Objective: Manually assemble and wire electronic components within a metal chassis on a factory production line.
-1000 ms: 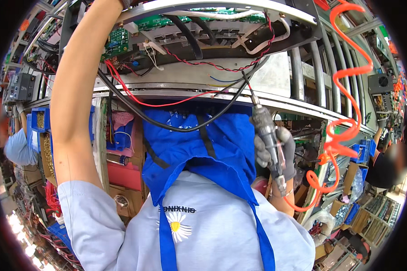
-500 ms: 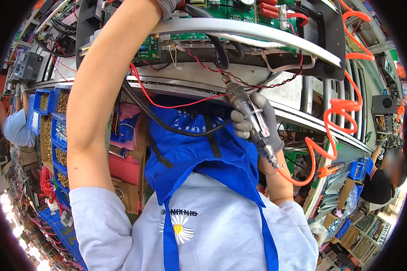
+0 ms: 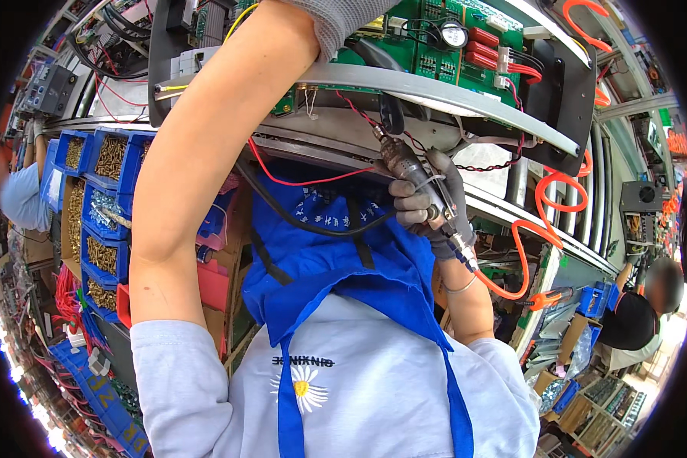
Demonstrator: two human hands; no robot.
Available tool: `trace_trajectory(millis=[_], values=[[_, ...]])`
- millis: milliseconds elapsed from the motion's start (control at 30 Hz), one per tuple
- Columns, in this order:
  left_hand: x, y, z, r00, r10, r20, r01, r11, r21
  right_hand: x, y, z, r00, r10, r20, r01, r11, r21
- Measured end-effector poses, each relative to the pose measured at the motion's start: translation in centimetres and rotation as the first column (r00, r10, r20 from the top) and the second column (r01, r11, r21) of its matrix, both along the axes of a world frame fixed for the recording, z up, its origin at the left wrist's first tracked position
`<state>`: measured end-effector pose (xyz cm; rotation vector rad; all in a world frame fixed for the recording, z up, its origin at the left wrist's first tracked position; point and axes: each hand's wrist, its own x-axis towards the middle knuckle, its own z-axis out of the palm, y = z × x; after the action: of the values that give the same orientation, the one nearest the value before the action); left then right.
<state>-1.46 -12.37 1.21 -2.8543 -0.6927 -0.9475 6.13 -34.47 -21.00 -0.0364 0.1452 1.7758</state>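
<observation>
Grey-gloved, the right hand [image 3: 427, 206] has its fingers closed around a driver [image 3: 412, 179] angled up so its tip meets the underside of a green circuit board [image 3: 435, 46], while the left hand, its fingers out of view, reaches up beside the board.

Knit grey glove [image 3: 435, 202], metal screwdriver [image 3: 424, 195], glossy orange plastic hose [image 3: 538, 229], matt blue cloth apron [image 3: 343, 267].
</observation>
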Motion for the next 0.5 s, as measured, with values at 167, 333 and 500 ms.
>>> trace_trajectory(millis=[167,333,500], values=[[-0.2,-0.1,-0.3,1.000,0.003,0.009,-0.002,1.000,-0.009,0.3,1.1,-0.2,0.996,-0.001,-0.085,-0.009,0.994,-0.111],[-0.5,-0.5,0.0,1.000,0.000,-0.010,0.000,1.000,-0.005,0.2,1.0,0.1,0.996,-0.014,-0.085,0.008,0.998,-0.068],[-0.1,-0.1,1.0,0.999,-0.026,-0.039,0.022,0.995,-0.094,0.0,0.0,0.3,0.999,-0.013,0.039,0.014,0.999,-0.038]])
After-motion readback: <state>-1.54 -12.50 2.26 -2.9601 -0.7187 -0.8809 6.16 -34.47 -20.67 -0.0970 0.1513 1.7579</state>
